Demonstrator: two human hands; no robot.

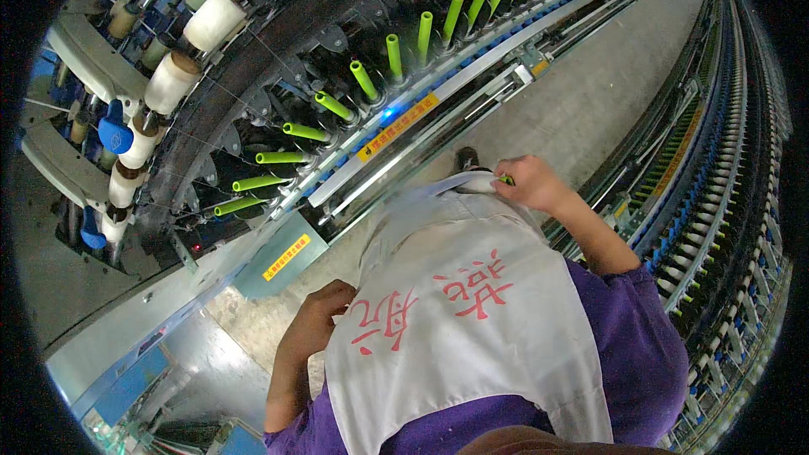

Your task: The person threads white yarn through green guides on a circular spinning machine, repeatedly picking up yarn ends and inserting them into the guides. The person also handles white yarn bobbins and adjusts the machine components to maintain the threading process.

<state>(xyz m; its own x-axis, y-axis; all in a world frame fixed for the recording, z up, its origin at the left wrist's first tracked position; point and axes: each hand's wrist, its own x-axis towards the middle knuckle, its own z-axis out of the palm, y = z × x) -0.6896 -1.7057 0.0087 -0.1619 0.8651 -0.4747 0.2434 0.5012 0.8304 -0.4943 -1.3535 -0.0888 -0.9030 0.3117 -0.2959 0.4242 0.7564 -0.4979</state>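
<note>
My right hand (pixel 533 185) is closed at the far edge of the white apron (pixel 459 261) I wear. A small yellow-green piece (pixel 506 179) shows at its fingertips; its kind cannot be made out. Beside the apron's left edge is my left hand (pixel 327 307), with its fingers curled in toward the cloth. Those fingertips are partly hidden, and what they hold, if anything, does not show.
A spinning frame with a row of upright yellow-green tubes (pixel 425 38) curves along the left. White yarn bobbins (pixel 215 21) hang above it. Another machine with many wound bobbins (pixel 695 244) runs along the right. A concrete aisle (pixel 590 109) lies between them.
</note>
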